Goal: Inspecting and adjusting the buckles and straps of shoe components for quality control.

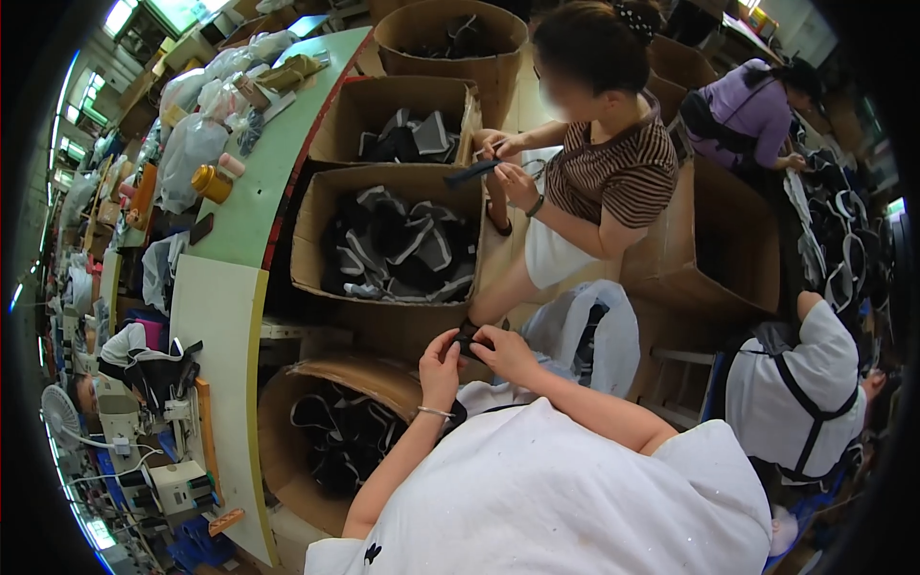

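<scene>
My left hand [442,362] and my right hand [504,351] are close together in front of me. Between their pinched fingertips is a small black fabric piece [468,345], mostly hidden by the fingers; its exact kind I cannot make out. Just left of my left forearm stands a cardboard box [278,422] filled with black fabric pieces [340,436] that have pale edging. Beyond my hands, another open box [309,230] holds similar black and grey pieces [402,240].
A person in a striped top [618,153] stands ahead, holding a dark strip [471,173]. By my right arm is a white plastic bag [618,335]. A green-topped table [259,211] runs along the left. Other people [757,115] work at the right, beside a large box [661,230].
</scene>
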Action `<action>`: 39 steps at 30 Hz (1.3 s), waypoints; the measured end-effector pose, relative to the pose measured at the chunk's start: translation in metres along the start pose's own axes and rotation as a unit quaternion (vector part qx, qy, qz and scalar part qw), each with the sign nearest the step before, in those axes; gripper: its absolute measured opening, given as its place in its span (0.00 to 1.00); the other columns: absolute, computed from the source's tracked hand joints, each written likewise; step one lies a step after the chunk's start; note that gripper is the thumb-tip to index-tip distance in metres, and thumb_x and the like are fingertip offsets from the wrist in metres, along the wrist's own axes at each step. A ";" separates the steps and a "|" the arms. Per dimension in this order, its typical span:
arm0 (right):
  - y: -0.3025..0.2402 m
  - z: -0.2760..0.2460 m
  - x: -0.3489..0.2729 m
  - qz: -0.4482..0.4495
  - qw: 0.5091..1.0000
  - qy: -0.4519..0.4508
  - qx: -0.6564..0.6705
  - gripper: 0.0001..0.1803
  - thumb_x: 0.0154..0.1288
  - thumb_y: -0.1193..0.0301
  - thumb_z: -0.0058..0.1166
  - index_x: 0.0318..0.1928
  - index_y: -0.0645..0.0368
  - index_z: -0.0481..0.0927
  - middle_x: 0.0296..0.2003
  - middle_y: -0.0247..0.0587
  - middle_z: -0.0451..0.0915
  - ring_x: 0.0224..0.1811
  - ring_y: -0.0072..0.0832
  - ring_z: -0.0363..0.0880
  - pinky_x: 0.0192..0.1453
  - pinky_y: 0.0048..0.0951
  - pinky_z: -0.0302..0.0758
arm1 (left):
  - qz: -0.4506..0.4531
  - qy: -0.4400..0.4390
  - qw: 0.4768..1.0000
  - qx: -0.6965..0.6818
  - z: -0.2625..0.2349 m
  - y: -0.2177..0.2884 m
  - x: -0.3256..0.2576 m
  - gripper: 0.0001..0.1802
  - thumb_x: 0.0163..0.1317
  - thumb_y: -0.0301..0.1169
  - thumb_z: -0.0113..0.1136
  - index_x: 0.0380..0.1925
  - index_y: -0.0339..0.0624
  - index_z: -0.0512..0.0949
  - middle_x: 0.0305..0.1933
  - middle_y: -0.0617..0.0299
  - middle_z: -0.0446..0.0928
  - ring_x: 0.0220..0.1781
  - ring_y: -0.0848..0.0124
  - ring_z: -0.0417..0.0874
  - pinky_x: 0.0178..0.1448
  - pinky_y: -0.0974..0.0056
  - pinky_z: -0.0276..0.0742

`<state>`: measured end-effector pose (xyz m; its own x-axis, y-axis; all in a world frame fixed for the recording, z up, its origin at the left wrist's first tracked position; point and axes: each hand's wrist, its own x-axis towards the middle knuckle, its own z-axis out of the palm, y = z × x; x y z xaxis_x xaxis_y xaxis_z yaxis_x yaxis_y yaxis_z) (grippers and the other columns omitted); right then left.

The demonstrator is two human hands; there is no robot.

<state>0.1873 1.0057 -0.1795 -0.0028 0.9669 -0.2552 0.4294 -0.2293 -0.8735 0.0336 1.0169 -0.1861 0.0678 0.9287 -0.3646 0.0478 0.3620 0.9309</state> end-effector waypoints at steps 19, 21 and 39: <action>-0.018 -0.004 -0.003 -0.106 0.993 0.053 -0.025 0.12 0.58 0.68 0.57 0.44 0.53 0.76 0.35 0.41 0.80 0.36 0.42 0.80 0.38 0.38 0.76 | -0.004 0.030 0.999 -0.025 -0.003 0.000 0.001 0.11 0.61 0.24 0.59 0.44 0.35 0.79 0.34 0.64 0.80 0.25 0.81 0.75 0.28 0.76 0.73; -0.017 -0.003 -0.002 -0.153 0.984 0.060 -0.073 0.12 0.59 0.67 0.57 0.43 0.51 0.77 0.34 0.39 0.79 0.35 0.41 0.80 0.36 0.38 0.76 | -0.003 0.029 0.999 -0.025 -0.005 -0.003 0.002 0.11 0.61 0.24 0.60 0.44 0.35 0.79 0.34 0.64 0.80 0.24 0.81 0.75 0.28 0.76 0.73; -0.025 -0.005 0.000 -0.226 0.960 0.152 -0.055 0.03 0.56 0.71 0.58 0.32 0.55 0.80 0.32 0.35 0.78 0.35 0.37 0.77 0.38 0.35 0.73 | 0.006 -0.039 0.998 -0.046 -0.003 -0.005 -0.003 0.11 0.63 0.26 0.58 0.44 0.35 0.78 0.33 0.65 0.79 0.26 0.81 0.76 0.31 0.76 0.74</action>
<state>0.1809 1.0117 -0.1559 0.0451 0.9565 0.2882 0.5393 0.2195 -0.8130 0.0299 1.0125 -0.1900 0.1460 0.9249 -0.3511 -0.0457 0.3609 0.9315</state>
